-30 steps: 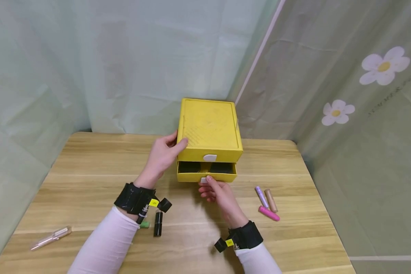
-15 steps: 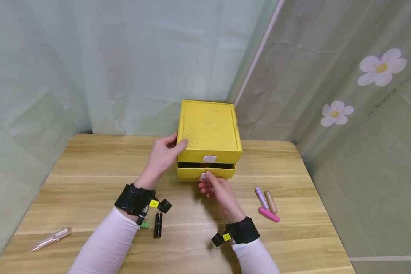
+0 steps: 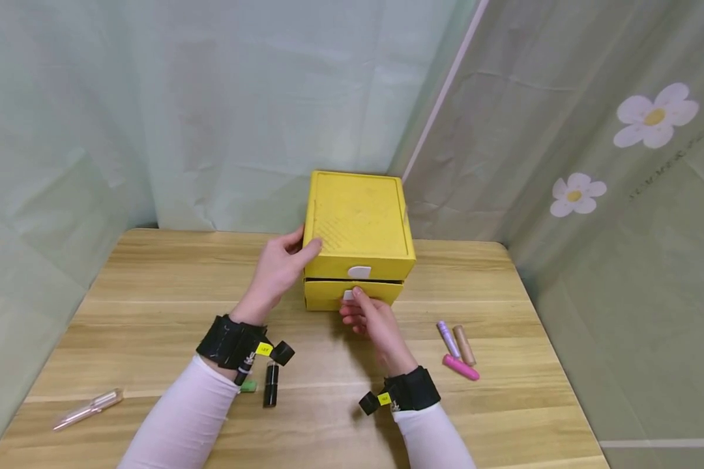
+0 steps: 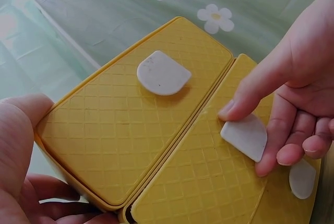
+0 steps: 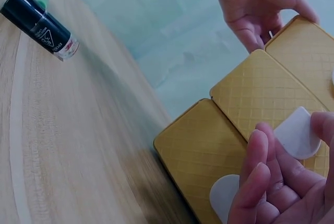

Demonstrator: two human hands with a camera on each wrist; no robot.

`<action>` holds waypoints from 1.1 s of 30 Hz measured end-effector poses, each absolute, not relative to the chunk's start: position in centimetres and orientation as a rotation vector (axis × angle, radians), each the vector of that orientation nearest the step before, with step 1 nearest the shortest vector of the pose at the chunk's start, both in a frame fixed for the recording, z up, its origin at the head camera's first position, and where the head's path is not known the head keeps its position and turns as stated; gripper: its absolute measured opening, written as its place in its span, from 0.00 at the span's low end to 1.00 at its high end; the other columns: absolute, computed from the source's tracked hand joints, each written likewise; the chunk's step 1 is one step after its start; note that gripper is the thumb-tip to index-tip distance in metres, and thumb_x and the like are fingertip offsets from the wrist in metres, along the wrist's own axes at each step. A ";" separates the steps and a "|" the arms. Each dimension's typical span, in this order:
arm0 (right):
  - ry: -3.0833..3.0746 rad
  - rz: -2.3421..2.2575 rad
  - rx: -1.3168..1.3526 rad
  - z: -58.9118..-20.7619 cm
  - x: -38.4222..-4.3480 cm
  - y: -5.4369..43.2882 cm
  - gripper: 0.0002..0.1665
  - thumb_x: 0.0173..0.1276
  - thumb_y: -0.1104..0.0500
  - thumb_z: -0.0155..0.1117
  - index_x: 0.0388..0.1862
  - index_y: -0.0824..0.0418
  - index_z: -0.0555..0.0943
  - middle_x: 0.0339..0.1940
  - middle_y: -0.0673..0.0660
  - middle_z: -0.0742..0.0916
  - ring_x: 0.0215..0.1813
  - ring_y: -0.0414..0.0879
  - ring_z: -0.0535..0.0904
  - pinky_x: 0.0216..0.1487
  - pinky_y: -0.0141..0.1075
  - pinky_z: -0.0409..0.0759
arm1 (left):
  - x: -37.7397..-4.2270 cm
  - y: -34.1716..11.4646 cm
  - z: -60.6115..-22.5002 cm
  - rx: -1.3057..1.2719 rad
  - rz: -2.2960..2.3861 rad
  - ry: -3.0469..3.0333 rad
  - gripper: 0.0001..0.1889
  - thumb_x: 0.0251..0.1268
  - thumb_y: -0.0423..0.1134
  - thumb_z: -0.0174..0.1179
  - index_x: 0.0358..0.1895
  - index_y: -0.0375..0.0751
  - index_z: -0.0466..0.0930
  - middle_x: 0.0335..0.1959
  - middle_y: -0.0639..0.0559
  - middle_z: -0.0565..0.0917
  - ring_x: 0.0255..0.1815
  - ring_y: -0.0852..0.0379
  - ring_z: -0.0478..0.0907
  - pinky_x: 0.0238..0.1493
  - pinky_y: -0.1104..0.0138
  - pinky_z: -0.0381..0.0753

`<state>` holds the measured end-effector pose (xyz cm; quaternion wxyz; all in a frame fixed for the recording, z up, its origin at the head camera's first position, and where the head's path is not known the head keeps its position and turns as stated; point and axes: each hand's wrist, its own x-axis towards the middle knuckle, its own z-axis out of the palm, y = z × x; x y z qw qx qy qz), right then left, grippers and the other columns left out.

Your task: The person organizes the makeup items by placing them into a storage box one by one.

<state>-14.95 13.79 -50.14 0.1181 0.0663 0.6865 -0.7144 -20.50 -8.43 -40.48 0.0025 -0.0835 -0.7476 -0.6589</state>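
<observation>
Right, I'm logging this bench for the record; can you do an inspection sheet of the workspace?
Surface: wood-grained table.
Job's things: box; its middle drawer almost shut, thin gap above.
Clutter: purple tube, brown tube, pink tube right; black tube, clear tube, partly hidden green item left.
Hands: left hand grips the box's side; right hand pinches the drawer's tab.
Cables: nothing seen.
Surroundings: green drapes, flower-printed at right.

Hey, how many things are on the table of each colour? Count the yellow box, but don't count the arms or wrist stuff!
1 yellow box
1 black tube
1 green piece, partly hidden
1 purple stick
1 brown stick
1 pink stick
1 clear tube
Total: 7 that show
</observation>
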 end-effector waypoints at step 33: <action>2.007 -2.141 0.198 -50.0 -15.8 13.6 0.41 0.78 0.29 0.60 0.55 0.66 0.90 0.42 0.56 0.92 0.38 0.43 0.87 0.36 0.32 0.79 | -20.9 -8.0 -40.1 -0.233 -2.021 -2.379 0.35 0.76 0.47 0.66 0.78 0.31 0.68 0.75 0.37 0.75 0.70 0.50 0.77 0.68 0.57 0.78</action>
